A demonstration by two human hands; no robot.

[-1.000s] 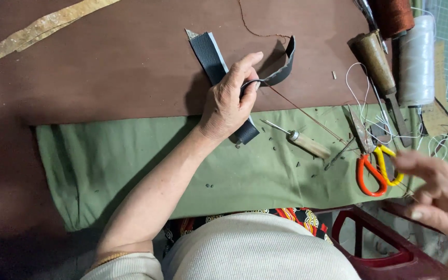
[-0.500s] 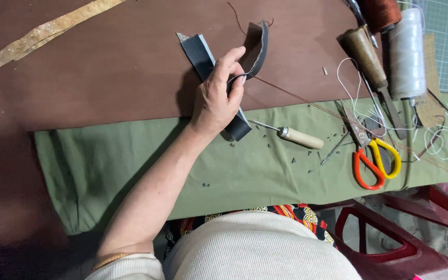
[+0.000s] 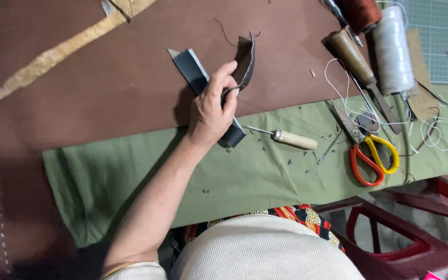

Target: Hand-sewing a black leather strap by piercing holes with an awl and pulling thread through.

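My left hand [image 3: 213, 109] is shut on a dark grey leather strap [image 3: 190, 67] that lies slantwise on a large brown leather sheet [image 3: 105, 93]. My fingers pinch the strap's free end [image 3: 248, 62], which curls up and stands on edge above the hand. The strap's lower end [image 3: 233, 137] pokes out under my palm onto the green cloth [image 3: 234, 181]. Just right of the hand lies an awl with a pale wooden handle [image 3: 292, 139]. My right hand is out of sight.
Orange and yellow scissors [image 3: 372, 155], a wooden-handled knife [image 3: 353, 54], a white thread spool [image 3: 392, 49] and a brown spool [image 3: 361, 11] crowd the right side with loose white thread. A tan leather strip [image 3: 63, 52] lies far left. A green cutting mat [image 3: 442, 36] and a red stool [image 3: 390, 233] sit at the right.
My right hand, seen at the lower right a second ago, has left the view. My left hand has turned the strap's curled end more upright.
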